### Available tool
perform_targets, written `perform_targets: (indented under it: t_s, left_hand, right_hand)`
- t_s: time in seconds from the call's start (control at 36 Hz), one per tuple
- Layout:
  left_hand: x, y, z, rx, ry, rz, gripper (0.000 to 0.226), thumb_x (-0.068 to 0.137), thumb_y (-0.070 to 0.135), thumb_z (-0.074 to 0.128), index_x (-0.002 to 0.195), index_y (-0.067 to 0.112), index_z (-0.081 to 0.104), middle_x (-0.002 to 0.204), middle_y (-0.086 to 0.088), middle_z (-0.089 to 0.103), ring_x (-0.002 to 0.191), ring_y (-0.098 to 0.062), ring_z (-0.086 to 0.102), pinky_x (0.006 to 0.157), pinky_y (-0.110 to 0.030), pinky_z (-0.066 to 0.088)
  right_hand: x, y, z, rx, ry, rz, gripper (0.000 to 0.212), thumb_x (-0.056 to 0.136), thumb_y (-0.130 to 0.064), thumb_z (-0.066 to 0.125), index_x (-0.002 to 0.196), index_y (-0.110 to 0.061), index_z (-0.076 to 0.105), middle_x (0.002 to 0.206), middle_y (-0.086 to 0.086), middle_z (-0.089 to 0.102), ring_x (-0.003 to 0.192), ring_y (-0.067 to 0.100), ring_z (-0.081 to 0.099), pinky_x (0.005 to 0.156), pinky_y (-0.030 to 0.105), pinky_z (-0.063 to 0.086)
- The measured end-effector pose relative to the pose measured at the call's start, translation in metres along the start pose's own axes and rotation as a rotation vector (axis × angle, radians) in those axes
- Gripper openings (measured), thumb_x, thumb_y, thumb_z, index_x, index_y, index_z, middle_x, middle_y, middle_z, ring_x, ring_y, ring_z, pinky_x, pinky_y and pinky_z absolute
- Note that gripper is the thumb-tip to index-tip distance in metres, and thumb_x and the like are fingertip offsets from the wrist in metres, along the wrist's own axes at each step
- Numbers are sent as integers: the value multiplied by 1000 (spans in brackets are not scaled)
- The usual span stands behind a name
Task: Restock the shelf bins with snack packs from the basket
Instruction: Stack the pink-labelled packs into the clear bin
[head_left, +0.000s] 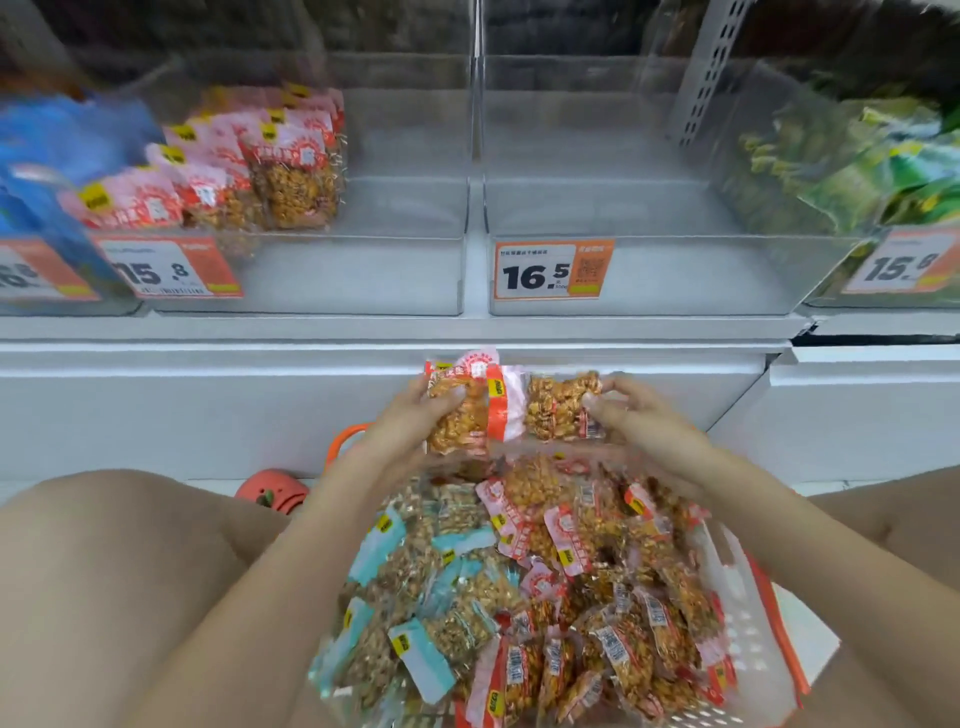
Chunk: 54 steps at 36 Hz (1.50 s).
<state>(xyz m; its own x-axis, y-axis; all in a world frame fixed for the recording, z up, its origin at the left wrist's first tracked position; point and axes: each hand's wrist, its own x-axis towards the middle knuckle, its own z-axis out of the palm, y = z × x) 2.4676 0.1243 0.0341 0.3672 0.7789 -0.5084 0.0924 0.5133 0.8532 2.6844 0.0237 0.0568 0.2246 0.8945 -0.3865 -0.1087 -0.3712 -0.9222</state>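
Observation:
My left hand (402, 423) grips a red-labelled snack pack (460, 410) above the basket. Beside it, my right hand (631, 415) holds a second red-labelled pack (558, 405). The two packs touch in front of the white shelf base. Below them a white basket (748, 631) with an orange rim is heaped with red-labelled packs (613, 597) on the right and blue-labelled packs (415, 613) on the left. The clear shelf bin (363, 270) on the left holds red-labelled packs (244, 171) in its left part. The clear bin (675, 275) marked 16.5 has nothing in it.
A bin of green packs (852, 161) stands at the far right, blue packs (57, 156) at the far left. Orange price tags (550, 270) hang on the bin fronts. My bare knees (119, 571) flank the basket. An orange basket handle (345, 439) and an orange object (272, 491) lie by the shelf base.

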Motion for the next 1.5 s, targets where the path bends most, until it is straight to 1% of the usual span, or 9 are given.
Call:
perform_targets:
  t_s: [0.22,0.31,0.44,0.64,0.78,0.97,1.14,1.31,1.5]
  left_hand:
    - [-14,40,13,-91,-204,-81,18,99,17,49,114,24,56,99,-7,71,85,-25,70,78,-49,57]
    - [-17,34,15,-271,-184,-104,16,101,16,44,114,20,52,104,-11,67,83,-26,69,67,-46,59]
    - [-26,22,30,-481,-171,-134,40,102,45,31,118,15,53,106,-17,64,91,-35,64,73,-46,56]
    - [-29,17,28,-386,-184,46,59,79,34,65,131,12,49,110,-13,67,85,-23,68,66,-38,57]
    - [-32,17,28,-352,-142,99,41,88,14,64,126,11,48,103,-10,70,86,-24,69,65,-36,56]
    - [-45,27,24,-197,-218,135,41,89,13,60,128,15,49,115,-10,68,96,-25,69,75,-41,58]
    - [-55,29,23,-56,-291,208,56,75,21,67,128,15,50,122,-12,64,102,-27,68,82,-44,57]
    - [-71,57,7,336,-155,396,31,80,41,61,109,30,53,93,5,59,70,3,61,63,-19,51]
    - [-68,146,-76,349,397,558,23,98,29,46,78,21,53,71,2,56,65,-12,52,66,-29,44]
  right_hand:
    - [-6,-47,18,-91,44,-474,16,95,-11,58,92,-21,47,72,-12,60,73,13,62,77,37,60]
    - [-9,-42,26,-395,234,-855,25,91,-18,62,90,-39,48,86,-17,60,84,6,60,77,24,54]
    - [1,-11,35,-1011,230,-1268,13,89,-19,60,99,-17,51,109,5,61,96,28,57,72,40,53]
    - [3,15,39,-1086,89,-1229,46,72,0,82,103,-14,52,122,3,48,110,27,47,69,42,57]
    - [4,9,39,-1018,-49,-1152,16,90,-21,63,104,-18,57,124,2,53,116,24,48,91,37,48]
    - [-3,-21,46,-404,64,-609,65,77,-56,70,128,-44,32,139,-16,38,131,8,40,103,29,42]
    - [2,-32,43,-115,-312,-162,79,50,-46,88,118,-24,54,107,1,72,101,26,68,86,40,56]
    - [-4,-53,58,-113,-231,-259,66,52,-27,85,112,-23,59,106,2,71,101,23,68,91,44,55]
    - [18,-144,135,49,-211,-380,59,67,-13,82,119,-15,54,96,2,70,77,20,70,66,41,60]
